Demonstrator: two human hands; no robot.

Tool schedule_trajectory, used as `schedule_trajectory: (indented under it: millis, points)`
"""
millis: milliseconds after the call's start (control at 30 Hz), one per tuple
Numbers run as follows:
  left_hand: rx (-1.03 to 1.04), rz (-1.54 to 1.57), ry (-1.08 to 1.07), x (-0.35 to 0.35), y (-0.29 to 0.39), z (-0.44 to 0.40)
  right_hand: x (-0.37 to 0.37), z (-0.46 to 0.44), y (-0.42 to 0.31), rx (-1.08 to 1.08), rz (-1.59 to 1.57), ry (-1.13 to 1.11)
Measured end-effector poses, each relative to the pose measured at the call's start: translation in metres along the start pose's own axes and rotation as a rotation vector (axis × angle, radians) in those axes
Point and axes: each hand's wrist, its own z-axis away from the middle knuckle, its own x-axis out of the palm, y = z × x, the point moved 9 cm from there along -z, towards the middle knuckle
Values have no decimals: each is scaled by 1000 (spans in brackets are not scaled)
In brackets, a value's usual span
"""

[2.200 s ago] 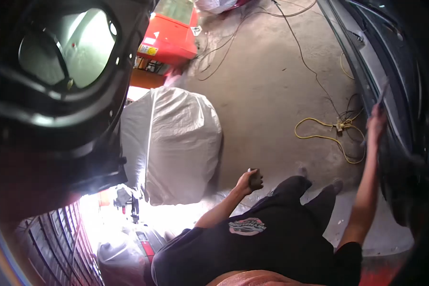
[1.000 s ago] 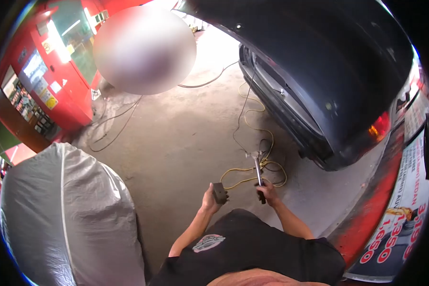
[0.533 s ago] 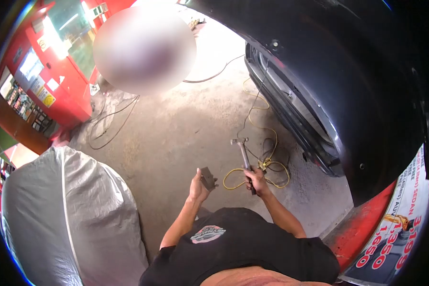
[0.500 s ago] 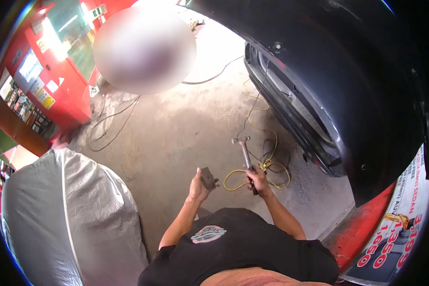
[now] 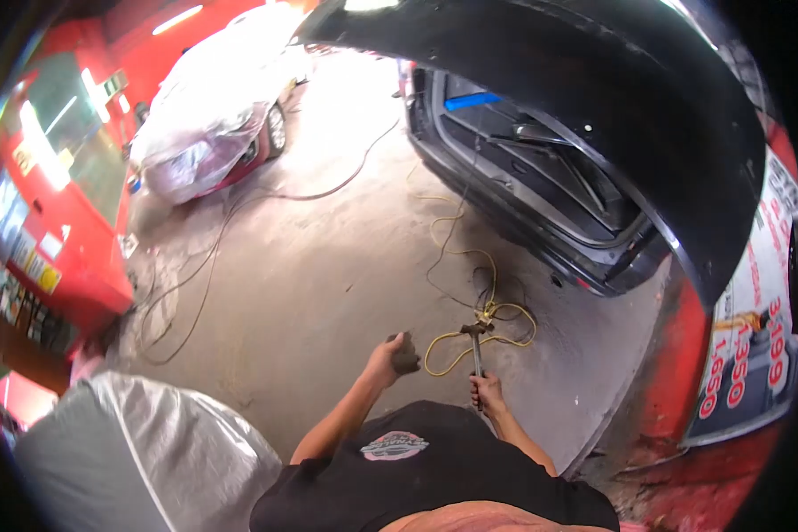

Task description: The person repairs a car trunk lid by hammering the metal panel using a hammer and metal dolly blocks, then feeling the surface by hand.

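My left hand (image 5: pixel 383 363) is closed around a dark, flat-faced block (image 5: pixel 405 354); its exact kind I cannot make out. To its right, my right hand (image 5: pixel 485 390) grips a hammer (image 5: pixel 478 353) by the lower handle, with the head pointing up and away from me. Both hands are in front of my black shirt, over the concrete floor, and apart from each other. Beyond the hammer head, a yellow cord (image 5: pixel 450 366) lies in loops on the floor.
A black car (image 5: pixel 541 253) stands ahead on the right, its trunk lid (image 5: pixel 594 80) raised. At lower left is something under a grey cover (image 5: pixel 177 443). A plastic-draped car (image 5: pixel 204 124) stands farther back. Dark hose (image 5: pixel 213 257) crosses the floor. A printed banner (image 5: pixel 754 328) is at right.
My view has turned right and forward, showing more of the open trunk. The blurred patch at the top is gone, revealing the draped car. The hammer and block stay in my hands, both lower in view.
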Motion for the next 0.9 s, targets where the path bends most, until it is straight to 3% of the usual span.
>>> schedule_trajectory:
  millis: [67, 200, 300, 400, 467, 533, 667, 733, 800, 867, 900]
  points:
    - [-220, 14, 78, -28, -16, -1, 17, 18, -10, -28, -62, 13]
    - [-280, -18, 82, -52, -18, -16, 40, 47, -37, -164, -111, 33]
    - [-171, -95, 110, -66, -10, -31, 41, 53, -48, -237, 26, 65]
    - [-235, -61, 103, -68, -12, -30, 46, 66, -46, -168, 3, 82]
    - [-308, 202, 73, -57, -14, -21, 51, 81, -60, -200, -30, 110]
    - [-328, 162, 27, -58, -18, -22, 55, 88, -75, -217, -43, 112]
    - [-456, -22, 65, -78, -41, -16, 80, 119, -145, -560, -131, -87]
    - [-438, -52, 129, -66, -31, -4, 75, 92, -135, -609, -129, -68]
    - [-320, -87, -3, -35, -6, -4, 72, 81, -128, -664, -103, -73]
    - [-194, -29, -282, 15, 29, -3, 61, 76, -115, -445, -65, -40]
    - [-90, -33, -259, 33, 48, 0, 59, 77, -113, -437, -76, -66]
